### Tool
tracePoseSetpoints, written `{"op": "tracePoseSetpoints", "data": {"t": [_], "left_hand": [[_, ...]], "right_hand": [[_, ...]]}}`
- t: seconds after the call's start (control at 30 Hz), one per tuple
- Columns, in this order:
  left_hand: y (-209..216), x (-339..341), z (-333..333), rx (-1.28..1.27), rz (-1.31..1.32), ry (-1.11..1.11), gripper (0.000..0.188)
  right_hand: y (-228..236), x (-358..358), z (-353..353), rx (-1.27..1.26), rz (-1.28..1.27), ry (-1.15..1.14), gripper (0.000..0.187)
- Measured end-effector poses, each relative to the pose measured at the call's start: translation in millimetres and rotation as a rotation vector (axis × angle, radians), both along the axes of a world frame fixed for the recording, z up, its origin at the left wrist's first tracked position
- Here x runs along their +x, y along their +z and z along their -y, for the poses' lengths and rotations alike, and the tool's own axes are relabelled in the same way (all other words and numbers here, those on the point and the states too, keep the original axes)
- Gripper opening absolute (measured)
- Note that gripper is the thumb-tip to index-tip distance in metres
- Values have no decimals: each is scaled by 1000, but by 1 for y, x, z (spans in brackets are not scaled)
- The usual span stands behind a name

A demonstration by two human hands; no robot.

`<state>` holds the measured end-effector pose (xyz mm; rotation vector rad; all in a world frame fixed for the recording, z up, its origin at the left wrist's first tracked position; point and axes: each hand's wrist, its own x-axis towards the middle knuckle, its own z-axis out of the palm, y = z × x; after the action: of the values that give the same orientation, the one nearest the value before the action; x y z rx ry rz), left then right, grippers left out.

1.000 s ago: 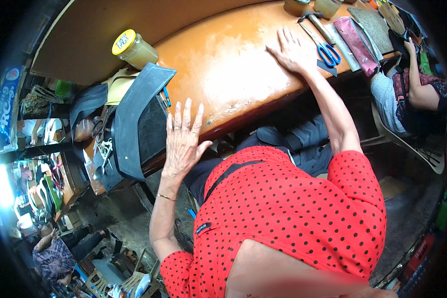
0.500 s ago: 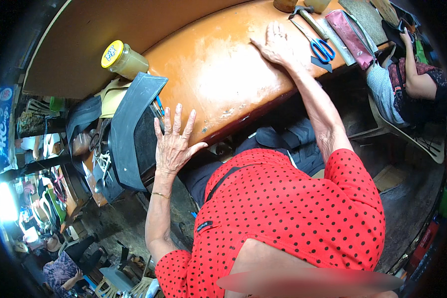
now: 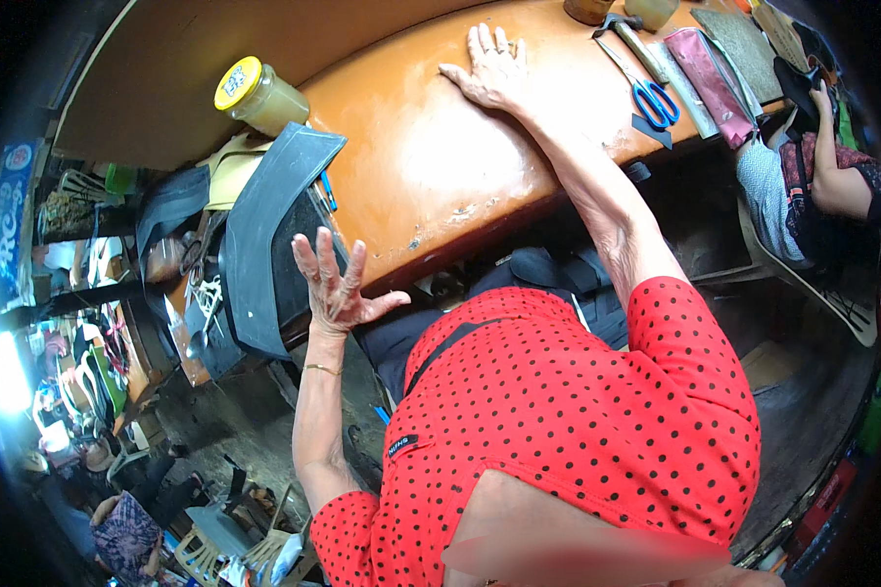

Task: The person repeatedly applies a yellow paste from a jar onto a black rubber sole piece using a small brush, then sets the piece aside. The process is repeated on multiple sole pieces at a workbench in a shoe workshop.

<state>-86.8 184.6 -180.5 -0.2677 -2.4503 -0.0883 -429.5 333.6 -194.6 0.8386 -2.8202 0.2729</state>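
Observation:
My right hand lies palm down on the shiny orange-brown tabletop, near its far side, fingers spread and holding nothing. At the table's left end my left hand is open with fingers apart, beside dark grey sheet pieces. Whether it touches them I cannot tell. A blue pen-like stick lies by the sheets' edge. Right of my right hand are scissors with blue handles and a small dark scrap.
A yellow-lidded glass jar stands at the back left. A hammer, a pink pouch and a grey slab lie at the right. One person sits far right; another is at lower left.
My right hand has slid left across the tabletop, still flat. My left hand has shifted slightly back toward me and left. The view has also moved a little.

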Motion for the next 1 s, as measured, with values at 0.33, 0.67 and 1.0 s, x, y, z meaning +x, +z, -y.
{"op": "tracePoseSetpoints", "data": {"t": [0.33, 0.67, 1.0], "left_hand": [[49, -27, -26, 698, -206, 46, 93], [106, -116, -142, 1365, -123, -453, 68], [171, -85, -97, 1199, -275, -366, 76]], "right_hand": [[69, 205, -71, -282, 1207, 1307, 55], [143, 185, -19, -1237, 884, 828, 81], [167, 223, -5, -1548, 1099, 748, 103]]}}
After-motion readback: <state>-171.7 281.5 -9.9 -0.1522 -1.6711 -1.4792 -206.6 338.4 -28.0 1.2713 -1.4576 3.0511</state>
